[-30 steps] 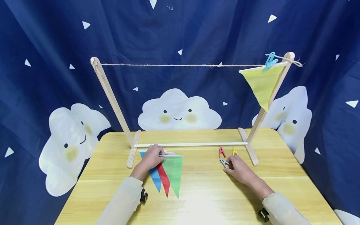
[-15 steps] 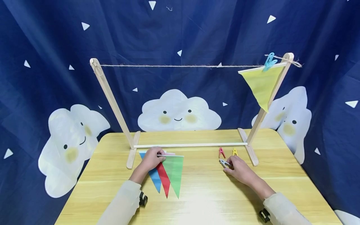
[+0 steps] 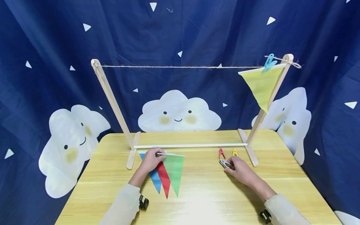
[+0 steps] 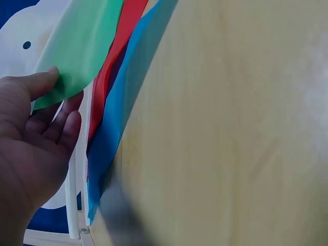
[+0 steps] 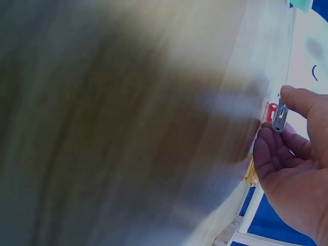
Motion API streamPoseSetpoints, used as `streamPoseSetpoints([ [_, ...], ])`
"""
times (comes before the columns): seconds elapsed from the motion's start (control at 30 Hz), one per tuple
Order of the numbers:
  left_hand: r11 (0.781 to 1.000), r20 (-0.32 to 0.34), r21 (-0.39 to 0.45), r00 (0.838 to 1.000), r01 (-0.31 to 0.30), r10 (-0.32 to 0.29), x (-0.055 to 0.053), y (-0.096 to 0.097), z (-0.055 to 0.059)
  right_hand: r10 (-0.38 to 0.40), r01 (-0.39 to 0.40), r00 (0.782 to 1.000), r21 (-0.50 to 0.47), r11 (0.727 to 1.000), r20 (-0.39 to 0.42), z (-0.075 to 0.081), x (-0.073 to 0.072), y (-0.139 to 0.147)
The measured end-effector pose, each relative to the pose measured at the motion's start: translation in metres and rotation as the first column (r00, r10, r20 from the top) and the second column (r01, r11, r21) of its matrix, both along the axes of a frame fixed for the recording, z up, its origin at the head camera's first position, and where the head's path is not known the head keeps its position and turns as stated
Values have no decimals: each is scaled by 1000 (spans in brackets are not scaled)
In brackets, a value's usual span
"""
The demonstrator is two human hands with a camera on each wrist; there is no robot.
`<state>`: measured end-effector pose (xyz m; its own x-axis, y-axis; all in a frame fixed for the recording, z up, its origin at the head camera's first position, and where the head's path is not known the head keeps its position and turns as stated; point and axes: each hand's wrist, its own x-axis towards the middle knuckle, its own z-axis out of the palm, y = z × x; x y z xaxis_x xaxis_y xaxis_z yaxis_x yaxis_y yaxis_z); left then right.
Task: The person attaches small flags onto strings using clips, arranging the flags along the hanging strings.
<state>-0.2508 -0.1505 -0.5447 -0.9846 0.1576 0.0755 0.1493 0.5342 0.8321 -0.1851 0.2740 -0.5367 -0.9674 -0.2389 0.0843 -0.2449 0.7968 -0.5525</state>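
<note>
My left hand (image 3: 152,161) pinches the green triangular pennant (image 3: 175,172) by its top edge, near the left corner. In the left wrist view, thumb and fingers nip that corner and the green cloth (image 4: 84,48) bows. Below it lie a red pennant (image 3: 163,176) and a blue pennant (image 3: 155,178), fanned out to the left and partly covered by the hand. My right hand (image 3: 240,170) holds a grey clothespin (image 5: 280,117) between thumb and fingers, low over the table. Just beyond are a red clothespin (image 3: 221,153) and a yellow clothespin (image 3: 234,152).
A wooden frame with a left post (image 3: 113,103), a right post (image 3: 260,120) and a low white crossbar (image 3: 191,145) stands at the table's (image 3: 197,193) back. String (image 3: 168,66) spans the posts. A blue clothespin (image 3: 270,63) holds a yellow pennant (image 3: 260,84) at the right end.
The green pennant's top edge has tilted slightly in my left hand, its left end rising and its lower tip shifting a little. My right hand stays nearly still with the grey clothespin.
</note>
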Motion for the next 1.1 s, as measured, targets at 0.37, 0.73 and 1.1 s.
streamPoseSetpoints([
  [0.37,998,-32,63,999,8,-6,7,6,8,-15,8,987,-44,999,-159,8,1,0],
  [0.73,990,-26,140,1000,2,2,12,11,16,-56,44,963,-52,998,-262,23,-3,1],
  [1.1,974,-29,225,999,37,-31,15,19,37,-14,-6,908,-45,999,-418,46,-10,-3],
])
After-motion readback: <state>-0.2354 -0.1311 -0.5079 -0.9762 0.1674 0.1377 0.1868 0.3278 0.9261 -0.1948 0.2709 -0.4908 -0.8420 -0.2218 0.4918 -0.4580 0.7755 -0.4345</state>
